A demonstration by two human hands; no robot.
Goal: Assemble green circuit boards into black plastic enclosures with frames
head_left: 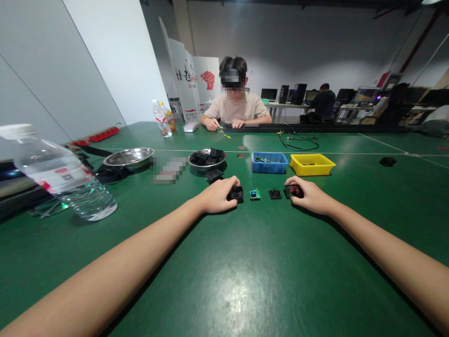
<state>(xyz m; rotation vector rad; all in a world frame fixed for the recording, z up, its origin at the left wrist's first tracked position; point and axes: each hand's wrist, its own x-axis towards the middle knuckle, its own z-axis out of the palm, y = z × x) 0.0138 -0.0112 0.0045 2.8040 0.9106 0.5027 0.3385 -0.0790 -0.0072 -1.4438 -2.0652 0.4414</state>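
My left hand (223, 195) is closed on a small black plastic case (237, 194), its hollow side facing up, low at the table. To its right lies a green circuit board (255, 194) with a blue part on it. Beyond that, a flat square black cover (275, 194) rests on the green table (231, 262). My right hand (308, 193) pinches a thin black plastic frame (287, 191) by its edge, close to the cover. The fingers partly hide this frame. Behind my left hand, another black piece (213, 175) lies by a metal bowl.
The metal bowl (207, 167) holds several black cases. A blue bin (269, 167) contains circuit boards; a yellow bin (312, 166) stands beside it. Left are a metal dish (129, 158) and a tilted water bottle (66, 175). Opposite sits a person (235, 105); black cables (301, 140) lie at the back.
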